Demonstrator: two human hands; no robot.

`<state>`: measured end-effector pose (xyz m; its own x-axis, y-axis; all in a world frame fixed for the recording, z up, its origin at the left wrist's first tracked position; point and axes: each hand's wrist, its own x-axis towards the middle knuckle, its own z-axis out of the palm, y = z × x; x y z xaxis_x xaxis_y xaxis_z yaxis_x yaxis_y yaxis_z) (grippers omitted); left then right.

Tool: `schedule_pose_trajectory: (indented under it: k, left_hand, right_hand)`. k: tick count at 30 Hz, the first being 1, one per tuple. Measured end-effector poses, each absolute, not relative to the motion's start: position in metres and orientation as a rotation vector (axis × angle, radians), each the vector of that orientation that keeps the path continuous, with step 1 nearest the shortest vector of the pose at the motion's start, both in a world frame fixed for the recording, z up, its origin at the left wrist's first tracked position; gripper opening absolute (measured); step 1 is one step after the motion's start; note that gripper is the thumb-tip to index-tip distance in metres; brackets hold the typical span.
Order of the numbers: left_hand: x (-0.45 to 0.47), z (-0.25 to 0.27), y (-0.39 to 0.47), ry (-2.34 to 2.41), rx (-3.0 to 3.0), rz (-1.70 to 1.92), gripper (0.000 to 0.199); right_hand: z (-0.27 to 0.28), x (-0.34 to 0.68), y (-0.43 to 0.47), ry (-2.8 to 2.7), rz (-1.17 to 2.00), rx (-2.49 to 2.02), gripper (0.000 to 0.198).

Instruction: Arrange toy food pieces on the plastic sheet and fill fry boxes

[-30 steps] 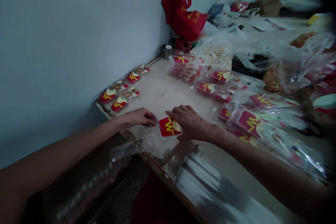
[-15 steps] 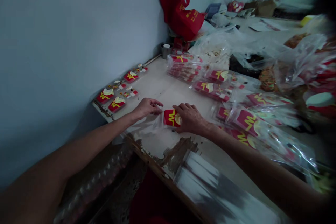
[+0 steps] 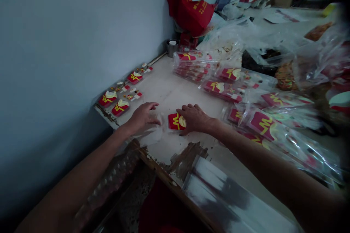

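My right hand is closed over the right end of a small red pack with a yellow zigzag and a cream piece. The pack is low over the table, and my palm and fingers hide its far end. To its left, my left hand has its thumb and forefinger apart at the tips. A thin clear plastic bag hangs from that hand, toward the pack; exactly how the fingers hold it is blurred. Several similar red packs with small colourful pieces lie near the wall.
Several bagged red packs are piled on the right. A stack of clear plastic sleeves lies at the front edge of the worn table. Farther back are a metal cup, a red cloth bag and loose plastic bags.
My left hand has moved left and slightly down with the clear bag, widening the gap to the pack. My right hand stays on the red pack. The view has shifted slightly.
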<state>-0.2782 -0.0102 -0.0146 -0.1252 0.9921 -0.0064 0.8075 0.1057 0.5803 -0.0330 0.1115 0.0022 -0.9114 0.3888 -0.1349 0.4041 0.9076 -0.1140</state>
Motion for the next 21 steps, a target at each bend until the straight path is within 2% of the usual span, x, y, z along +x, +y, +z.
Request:
schedule_pose_trajectory:
  k: [2,4,9,12,15,21]
  left_hand:
    - [-0.285,-0.016,-0.026,2.138,1.721,0.432,0.093]
    - [-0.289,-0.018,-0.032,2.227,1.620,0.245,0.091]
    - [-0.295,-0.010,-0.007,1.967,1.519,0.030,0.050]
    - [-0.296,0.003,0.004,1.678,1.323,0.110,0.038]
    - [-0.289,0.011,-0.001,1.512,1.206,0.242,0.043]
    - [-0.262,0.008,-0.014,1.657,1.151,0.459,0.035]
  right_hand:
    - [0.004,-0.034,0.112,2.940,-0.217,0.622,0.090]
    - [0.005,-0.034,0.111,2.932,-0.222,0.620,0.090]
    - [0.006,-0.031,0.106,3.044,-0.184,0.716,0.090]
    - [0.012,-0.027,0.104,3.114,-0.155,0.834,0.094]
    - [0.021,-0.022,0.103,3.167,-0.099,0.903,0.097]
    - [0.034,-0.014,0.101,3.216,-0.080,0.971,0.098]
